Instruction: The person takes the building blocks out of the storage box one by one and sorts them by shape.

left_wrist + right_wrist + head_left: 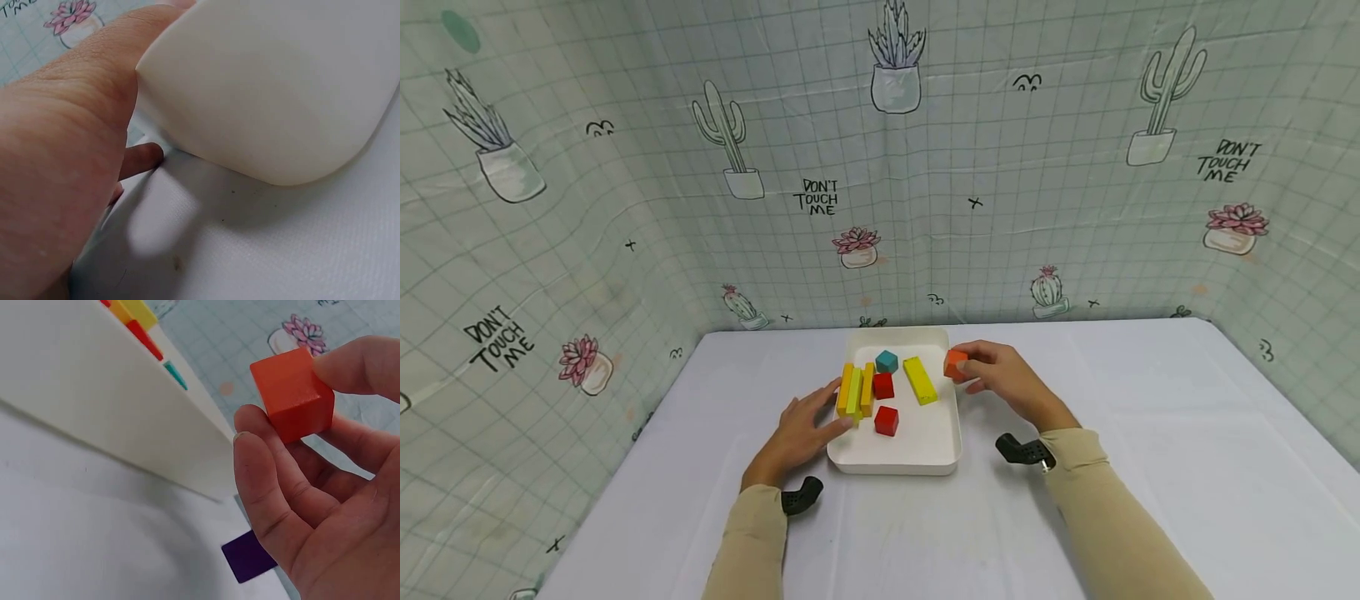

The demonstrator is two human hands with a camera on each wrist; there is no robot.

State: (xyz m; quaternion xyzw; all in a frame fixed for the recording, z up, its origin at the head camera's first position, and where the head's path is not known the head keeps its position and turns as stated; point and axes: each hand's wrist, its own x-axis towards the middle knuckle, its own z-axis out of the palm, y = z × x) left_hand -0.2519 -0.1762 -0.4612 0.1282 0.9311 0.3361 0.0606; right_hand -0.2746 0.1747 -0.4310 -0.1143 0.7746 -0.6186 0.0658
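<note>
The head view shows a white tray (pixel 895 467) just below the centre of the frame, on a white worktop (pixel 880 537), with a person's hand at either side. At the tray's right edge, the right hand (pixel 996 379) has a narrow grip, pinching an orange cube (pixel 955 365) between thumb and fingers; in the right wrist view that cube is right of centre and above the middle of the frame, clear of the tray wall. The left hand (pixel 801 429) is at the tray's left edge, its grip wide, thumb and index finger spread apart beside a row of long yellow and amber blocks (pixel 854 392); whether it touches them I cannot tell. In the left wrist view the thumb's end is hidden behind the tray wall, and one fingertip shows beside the tray at left of centre. To the right of the row, in the tray, are a red cube (pixel 883 385) with a teal block (pixel 887 361) just above it in the frame, another red cube (pixel 886 421) lower down, and a tilted yellow block (pixel 921 381) towards the right. A purple block (pixel 247 557) shows in the lower middle of the right wrist view, partly covered by the hand. A patterned cloth (pixel 925 167) fills the upper part of the head view.
</note>
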